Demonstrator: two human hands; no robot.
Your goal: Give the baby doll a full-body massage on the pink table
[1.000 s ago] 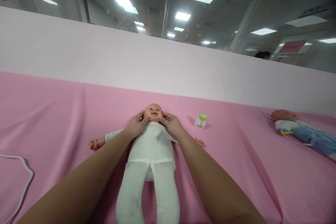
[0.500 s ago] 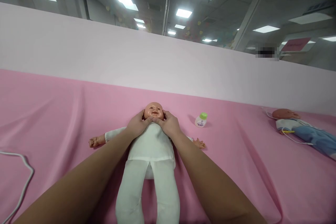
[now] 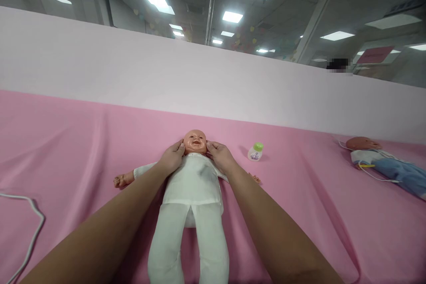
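Observation:
A baby doll in a white top and white trousers lies on its back, its head toward the white wall and its arms spread out. At the left side of its head, my left hand has thumb and fingers closed at the ear. My right hand pinches in the same way on the other side, level with the cheek. Both ears are hidden by my fingers. A small white bottle with a green cap stands to the right of my right hand, apart from it.
The doll lies on a pink cloth with folds. At the far right lies a second doll in blue and white, with thin tubing and a yellow piece on it. A white cable curves at the lower left. Behind runs a white wall under glass.
My thumbs have moved from under the doll's chin outward to the sides of its head. The chin and collar now show. The doll has stayed in place.

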